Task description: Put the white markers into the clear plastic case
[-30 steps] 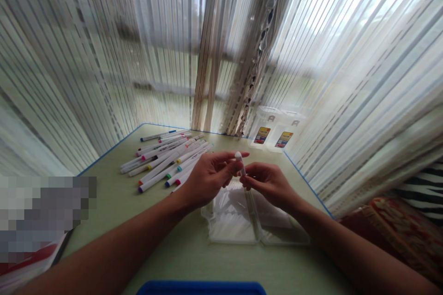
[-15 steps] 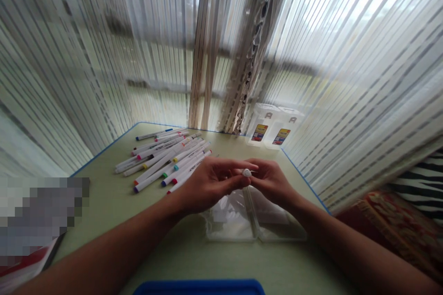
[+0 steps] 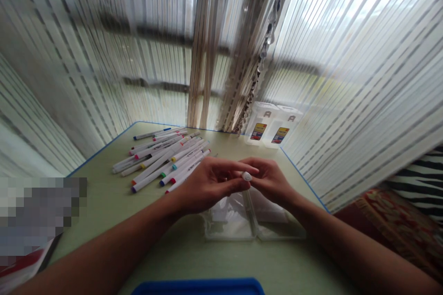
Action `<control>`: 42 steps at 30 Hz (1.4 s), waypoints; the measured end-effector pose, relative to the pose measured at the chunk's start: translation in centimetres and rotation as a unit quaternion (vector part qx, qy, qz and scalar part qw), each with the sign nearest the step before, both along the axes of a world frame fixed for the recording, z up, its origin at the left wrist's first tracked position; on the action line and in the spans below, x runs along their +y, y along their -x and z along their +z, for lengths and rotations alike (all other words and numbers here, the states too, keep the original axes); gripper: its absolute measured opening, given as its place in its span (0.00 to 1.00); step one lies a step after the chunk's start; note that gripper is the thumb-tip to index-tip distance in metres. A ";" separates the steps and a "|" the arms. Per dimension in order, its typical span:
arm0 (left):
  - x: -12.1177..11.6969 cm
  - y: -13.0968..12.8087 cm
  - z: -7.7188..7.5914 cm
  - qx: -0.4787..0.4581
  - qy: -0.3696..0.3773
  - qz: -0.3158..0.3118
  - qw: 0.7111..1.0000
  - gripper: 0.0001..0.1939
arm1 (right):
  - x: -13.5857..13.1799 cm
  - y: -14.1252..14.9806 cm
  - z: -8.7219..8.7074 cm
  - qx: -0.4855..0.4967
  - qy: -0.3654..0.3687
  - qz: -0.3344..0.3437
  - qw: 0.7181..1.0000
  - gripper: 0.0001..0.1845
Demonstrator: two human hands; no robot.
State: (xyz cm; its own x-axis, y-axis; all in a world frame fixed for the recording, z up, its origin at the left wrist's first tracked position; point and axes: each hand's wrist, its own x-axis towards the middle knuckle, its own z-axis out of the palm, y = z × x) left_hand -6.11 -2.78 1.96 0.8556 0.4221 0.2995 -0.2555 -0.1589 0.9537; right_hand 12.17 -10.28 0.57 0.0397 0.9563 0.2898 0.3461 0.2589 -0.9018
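The fingers of my left hand (image 3: 206,185) are nearly closed, thumb and forefinger pinching the end of a white marker (image 3: 246,176), which points towards me. The fingers of my right hand (image 3: 272,179) are bent in just beyond it; their grip is partly hidden, so I cannot tell whether they hold it. The marker is above an open clear case (image 3: 231,229) lying on the surface (image 3: 104,205). Observed to the left: a loose pile of markers (image 3: 169,159) with coloured ends. At the far right, two labelled clear cases (image 3: 275,124) stand upright, side by side.
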 end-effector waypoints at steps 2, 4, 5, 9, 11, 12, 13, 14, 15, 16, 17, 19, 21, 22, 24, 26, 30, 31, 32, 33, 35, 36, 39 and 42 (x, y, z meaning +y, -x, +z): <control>0.0 0.0 0.1 0.001 0.000 -0.003 1.000 0.18 | 0.0 0.0 0.0 -0.003 -0.004 0.002 1.000 0.16; 0.0 0.1 0.2 0.004 -0.001 -0.002 1.000 0.18 | 0.0 0.0 0.0 -0.005 -0.007 0.004 1.000 0.15; -0.1 0.1 0.2 0.006 -0.002 -0.001 1.000 0.18 | 0.0 -0.1 -0.1 -0.005 -0.007 0.004 1.000 0.16; -0.1 0.1 0.3 0.005 -0.004 0.001 1.000 0.19 | 0.0 0.0 -0.1 -0.003 -0.003 0.003 1.000 0.18; -0.1 0.0 0.3 -0.001 0.000 0.002 1.000 0.19 | 0.0 0.0 -0.1 0.002 -0.002 0.002 1.000 0.18; -0.1 0.0 0.3 -0.003 0.004 0.002 1.000 0.19 | 0.0 0.0 -0.1 0.005 0.000 0.002 1.000 0.18; -0.1 0.0 0.3 -0.004 0.008 0.003 1.000 0.19 | 0.0 0.0 -0.1 0.010 0.003 0.002 1.000 0.18; -0.1 0.0 0.2 -0.005 0.011 0.004 1.000 0.18 | 0.0 -0.1 -0.2 0.014 0.006 0.003 1.000 0.18; -0.1 0.0 0.2 -0.008 0.015 0.004 1.000 0.18 | 0.1 -0.1 -0.2 0.017 0.009 0.004 1.000 0.17; -0.1 0.0 0.2 -0.011 0.018 0.005 1.000 0.17 | 0.1 -0.1 -0.3 0.020 0.011 0.005 1.000 0.17; 0.0 -0.1 0.2 -0.016 0.020 0.006 1.000 0.17 | 0.1 -0.2 -0.4 0.021 0.012 0.006 1.000 0.16; 0.1 -0.1 0.2 -0.027 0.022 0.013 0.999 0.16 | 0.2 -0.3 -0.6 0.022 0.012 0.006 1.000 0.15; 0.2 -0.1 0.2 -0.035 0.022 0.022 0.999 0.16 | 0.2 -0.4 -0.7 0.021 0.013 0.000 1.000 0.15; 0.2 -0.1 0.2 -0.038 0.022 0.027 0.999 0.16 | 0.2 -0.5 -0.8 0.021 0.014 -0.005 1.000 0.15; 0.3 -0.1 0.3 -0.042 0.022 0.036 0.998 0.17 | 0.2 -0.5 -0.8 0.022 0.020 -0.015 0.999 0.15; 0.3 -0.1 0.5 -0.042 0.022 0.045 0.998 0.17 | 0.2 -0.4 -0.8 0.022 0.027 -0.021 0.999 0.15; 0.4 -0.1 0.4 -0.045 0.025 0.051 0.997 0.16 | 0.1 -0.4 -0.8 0.022 0.028 -0.023 0.999 0.13; 0.5 -0.1 0.3 -0.048 0.027 0.052 0.997 0.16 | 0.2 -0.4 -0.8 0.021 0.026 -0.023 0.999 0.13; 0.6 -0.2 0.2 -0.053 0.029 0.053 0.997 0.16 | 0.2 -0.5 -0.8 0.020 0.025 -0.021 0.999 0.12; 0.6 -0.2 0.1 -0.057 0.032 0.054 0.996 0.15 | 0.2 -0.5 -0.8 0.018 0.024 -0.018 0.999 0.12; 0.8 -0.2 -0.1 -0.068 0.037 0.057 0.995 0.15 | 0.2 -0.4 -0.7 0.012 0.026 -0.011 1.000 0.13; 0.9 -0.2 -0.2 -0.072 0.039 0.060 0.995 0.14 | 0.2 -0.4 -0.7 0.010 0.027 -0.009 1.000 0.13; 1.1 -0.2 -0.2 -0.074 0.044 0.070 0.994 0.13 | 0.2 -0.3 -0.6 0.007 0.033 -0.007 0.999 0.14; 1.1 -0.2 -0.1 -0.071 0.049 0.077 0.993 0.13 | 0.1 -0.3 -0.6 0.013 0.041 -0.004 0.999 0.14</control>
